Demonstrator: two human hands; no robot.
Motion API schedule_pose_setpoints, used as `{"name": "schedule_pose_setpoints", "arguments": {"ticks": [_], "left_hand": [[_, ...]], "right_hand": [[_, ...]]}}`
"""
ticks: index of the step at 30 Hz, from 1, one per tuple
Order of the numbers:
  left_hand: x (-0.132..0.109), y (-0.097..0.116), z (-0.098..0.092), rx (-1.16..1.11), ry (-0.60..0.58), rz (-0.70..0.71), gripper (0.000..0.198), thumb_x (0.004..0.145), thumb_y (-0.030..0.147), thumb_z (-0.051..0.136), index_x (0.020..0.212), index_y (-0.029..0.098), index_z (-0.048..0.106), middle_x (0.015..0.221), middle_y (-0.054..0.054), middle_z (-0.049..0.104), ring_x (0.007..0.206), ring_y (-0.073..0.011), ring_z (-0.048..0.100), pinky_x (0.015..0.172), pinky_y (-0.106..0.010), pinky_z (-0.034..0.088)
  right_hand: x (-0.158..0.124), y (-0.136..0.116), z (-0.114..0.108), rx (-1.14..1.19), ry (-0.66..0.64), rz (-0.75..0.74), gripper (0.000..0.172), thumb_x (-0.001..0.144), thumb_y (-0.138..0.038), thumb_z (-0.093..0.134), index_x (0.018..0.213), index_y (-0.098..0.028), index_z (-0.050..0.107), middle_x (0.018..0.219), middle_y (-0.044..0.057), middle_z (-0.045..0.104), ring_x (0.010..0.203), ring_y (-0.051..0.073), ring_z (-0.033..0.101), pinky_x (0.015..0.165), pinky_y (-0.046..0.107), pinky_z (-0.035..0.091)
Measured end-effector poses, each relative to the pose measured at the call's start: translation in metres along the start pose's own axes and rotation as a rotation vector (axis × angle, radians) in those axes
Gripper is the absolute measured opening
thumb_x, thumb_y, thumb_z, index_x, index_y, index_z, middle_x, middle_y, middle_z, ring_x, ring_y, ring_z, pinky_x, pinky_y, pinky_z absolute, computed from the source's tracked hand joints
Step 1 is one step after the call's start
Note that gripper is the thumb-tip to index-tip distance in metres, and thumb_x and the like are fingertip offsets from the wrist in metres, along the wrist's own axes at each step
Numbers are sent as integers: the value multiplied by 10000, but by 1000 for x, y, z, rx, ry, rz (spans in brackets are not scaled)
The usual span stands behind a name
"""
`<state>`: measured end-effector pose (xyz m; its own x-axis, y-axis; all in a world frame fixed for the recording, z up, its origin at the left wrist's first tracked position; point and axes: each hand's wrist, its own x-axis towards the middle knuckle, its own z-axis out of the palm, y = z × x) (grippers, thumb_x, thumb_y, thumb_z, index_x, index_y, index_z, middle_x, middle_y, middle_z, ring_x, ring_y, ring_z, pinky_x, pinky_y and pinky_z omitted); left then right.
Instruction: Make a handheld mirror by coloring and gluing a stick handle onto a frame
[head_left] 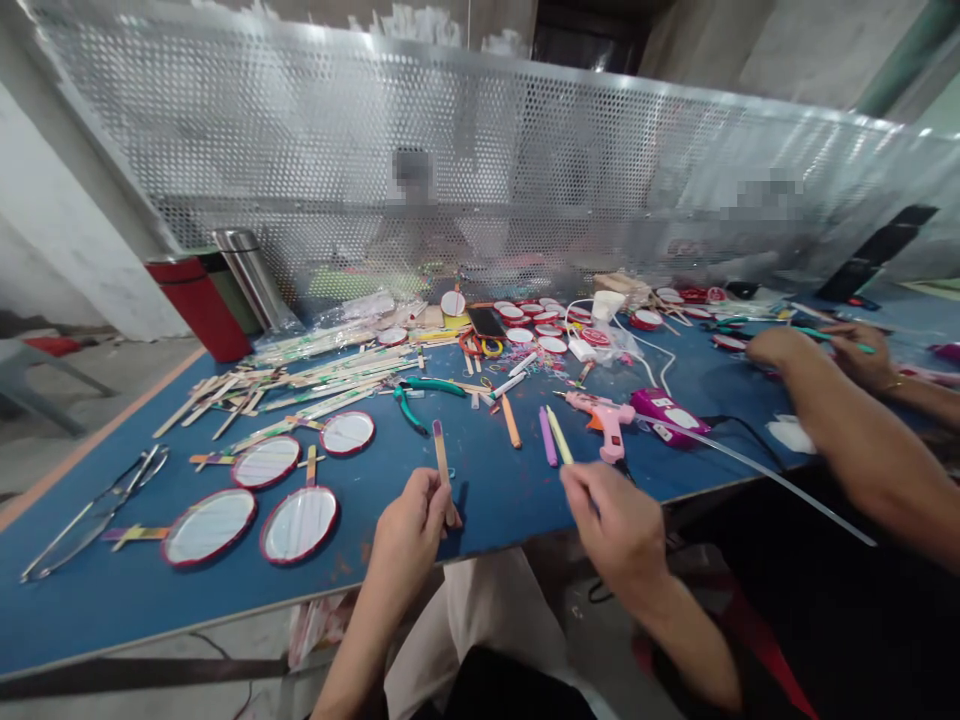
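My left hand (412,520) is closed around the lower part of a wooden craft stick (441,452), which stands nearly upright with a purple tip. My right hand (619,525) pinches the near end of a pale yellow marker (559,435); whether the marker is lifted off the table I cannot tell. Right beside it lies a purple marker (548,436), and an orange marker (511,422) is a little farther left. A pink glue gun (604,415) rests just beyond my right hand. To the left lie several round, red-rimmed discs (300,525) with stick handles.
Green-handled pliers (420,395) and a pile of craft sticks (247,390) lie ahead on the blue table (360,590). Eyeglasses (97,510) are at far left, near a red bottle (199,310). A perforated metal panel (480,170) closes the back. At right, a co-worker's arms (847,430) reach in.
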<state>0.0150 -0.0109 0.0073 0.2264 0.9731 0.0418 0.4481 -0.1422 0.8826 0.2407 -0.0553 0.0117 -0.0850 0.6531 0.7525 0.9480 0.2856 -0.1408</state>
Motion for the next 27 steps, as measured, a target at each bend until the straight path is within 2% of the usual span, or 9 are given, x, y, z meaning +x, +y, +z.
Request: {"name": "schedule_pose_setpoints", "arguments": {"ticks": [1, 3, 5, 7, 14, 20, 27], "left_hand": [[0, 0, 0, 3, -1, 4, 210, 927, 390, 364, 798, 248, 449, 648, 24, 641, 560, -165, 589, 594, -264, 431], [0, 0, 0, 16, -1, 7, 212, 925, 393, 366, 792, 250, 449, 653, 22, 646, 570, -171, 596, 595, -266, 426], [1, 0, 0, 30, -1, 4, 209, 925, 392, 366, 796, 252, 450, 656, 22, 649, 576, -175, 601, 601, -268, 425], [1, 0, 0, 39, 0, 5, 208, 927, 389, 362, 795, 254, 450, 662, 20, 653, 588, -177, 608, 610, -270, 425], [0, 1, 0, 25, 17, 7, 199, 917, 383, 376, 783, 256, 451, 655, 14, 664, 598, -188, 622, 608, -275, 426], [1, -1, 0, 34, -2, -2, 197, 925, 385, 364, 797, 257, 441, 659, 14, 658, 603, -190, 620, 619, -279, 425], [1, -1, 1, 17, 18, 13, 189, 914, 380, 377, 785, 261, 448, 646, 13, 661, 610, -196, 635, 601, -274, 425]], "right_hand": [[11, 10, 2, -148, -63, 68, 252, 963, -231, 437, 810, -178, 630, 691, 41, 652, 624, 151, 613, 595, 255, 410], [28, 23, 11, -359, -302, 221, 221, 957, -213, 438, 877, -164, 639, 813, 76, 671, 678, 179, 640, 560, 265, 398], [40, 27, 22, -451, -519, 338, 199, 952, -210, 438, 970, -148, 625, 941, 111, 667, 748, 218, 663, 553, 277, 405], [48, 24, 32, -456, -612, 378, 197, 949, -228, 446, 1035, -147, 604, 1013, 126, 654, 802, 243, 672, 571, 287, 422], [65, 13, 48, -348, -653, 379, 249, 892, -178, 465, 1124, -152, 551, 1038, 127, 651, 871, 281, 678, 634, 321, 447], [68, 25, 44, -202, -615, 451, 472, 814, -140, 492, 1283, -114, 444, 1033, 147, 678, 928, 272, 665, 686, 309, 433], [50, 36, 42, 61, -496, 525, 517, 811, -166, 438, 1313, -111, 325, 727, 1, 652, 617, 186, 625, 571, 265, 403]]}}
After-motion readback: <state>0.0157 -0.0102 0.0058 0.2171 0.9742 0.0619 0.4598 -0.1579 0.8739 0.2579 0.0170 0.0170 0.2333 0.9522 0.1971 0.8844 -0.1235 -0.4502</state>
